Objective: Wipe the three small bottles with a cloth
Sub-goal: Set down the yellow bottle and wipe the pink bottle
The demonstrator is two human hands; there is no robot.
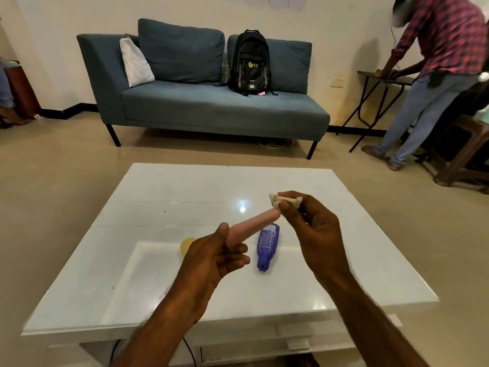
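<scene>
My left hand [214, 255] holds a pale pink bottle [251, 226] by its lower end, raised above the white table [158, 207] and pointing up to the right. Pinched between thumb and fingers of my right hand [315, 229] is a small crumpled white cloth [283, 200], just above the pink bottle's tip. A blue bottle [267, 245] lies on its side on the table between my hands, cap toward me. A yellow bottle [187, 245] sits on the table behind my left hand, mostly hidden.
A blue sofa [211, 107] with a black backpack [250, 62] stands beyond the table. A person [434, 75] in a plaid shirt leans on a folding table [370, 96] at the far right, beside a wooden stool [465, 154].
</scene>
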